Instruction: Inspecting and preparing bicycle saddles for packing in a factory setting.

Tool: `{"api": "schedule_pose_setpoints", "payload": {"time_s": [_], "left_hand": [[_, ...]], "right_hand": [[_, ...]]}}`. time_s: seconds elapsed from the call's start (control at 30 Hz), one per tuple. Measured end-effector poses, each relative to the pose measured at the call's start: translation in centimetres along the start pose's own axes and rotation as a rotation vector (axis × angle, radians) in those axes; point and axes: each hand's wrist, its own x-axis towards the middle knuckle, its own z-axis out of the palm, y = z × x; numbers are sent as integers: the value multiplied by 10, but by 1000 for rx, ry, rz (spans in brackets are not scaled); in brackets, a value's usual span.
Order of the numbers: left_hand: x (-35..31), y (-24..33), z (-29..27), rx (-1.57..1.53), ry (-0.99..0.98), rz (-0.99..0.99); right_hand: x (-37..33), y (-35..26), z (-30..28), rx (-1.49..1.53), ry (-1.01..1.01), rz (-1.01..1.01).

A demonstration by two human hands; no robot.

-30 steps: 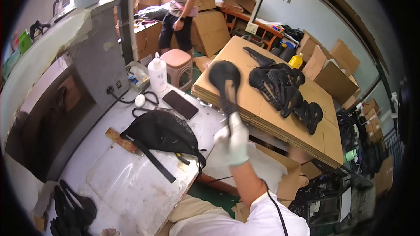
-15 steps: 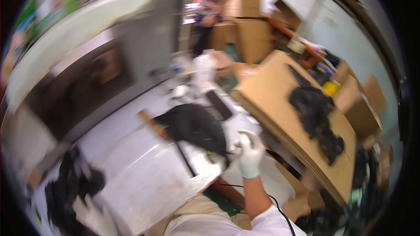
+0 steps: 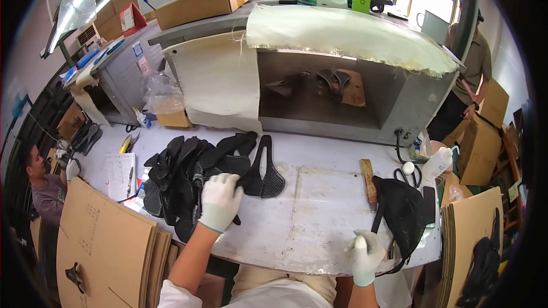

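A heap of black, mesh-textured bicycle saddle pads [image 3: 180, 174] lies on the white table left of centre. My left hand [image 3: 220, 198], in a white glove, rests on the heap's near right side with its fingers bent over a pad; the fingertips are partly hidden. One split-nosed saddle pad [image 3: 267, 174] lies flat at the heap's right edge. Near the table's front edge, my gloved right hand [image 3: 366, 254] is curled closed with nothing visible in it. Just right of it is a black fabric cap-like piece [image 3: 402, 211] with a strap.
A wooden strip [image 3: 369, 182], scissors [image 3: 409, 177], a white bottle [image 3: 438, 162] and a dark phone [image 3: 428, 205] lie at the right. Behind stands a grey box oven [image 3: 416, 102] holding saddle pieces. Cardboard stacks [image 3: 105, 234] flank the table. Another person [image 3: 45, 185] sits far left.
The view has swung left, bringing the table and heap to the middle. My left hand, spread beside black pieces before, now bends onto the heap. My right hand stays curled near the black fabric piece.
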Motion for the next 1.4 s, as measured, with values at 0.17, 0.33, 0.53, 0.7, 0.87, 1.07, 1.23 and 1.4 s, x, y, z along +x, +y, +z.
{"api": "schedule_pose_setpoints", "payload": {"time_s": [0.17, 0.33, 0.53, 0.7, 0.87, 1.07, 1.23, 1.4], "left_hand": [[25, 46, 33, 34, -366, 104], [61, 70, 75, 258, -475, -40], [43, 83, 22, -285, -467, 222], [23, 81, 1, -697, -494, 393], [74, 89, 24, -788, -405, 246], [218, 136, 130, -485, -33, 357], [321, 159, 226, -40, -270, 228], [348, 169, 281, 180, -307, -99]], "right_hand": [[-6, -7, 25, -44, -220, 63], [-21, -8, 39, 39, -285, 121], [2, 5, 28, 168, -228, 196], [27, 21, 8, 700, -60, 375], [44, 17, -29, 409, -93, 358], [43, 16, -58, -555, 83, 4], [29, 19, -69, -580, -58, 93], [23, 27, -61, -402, 1, 159]]}}
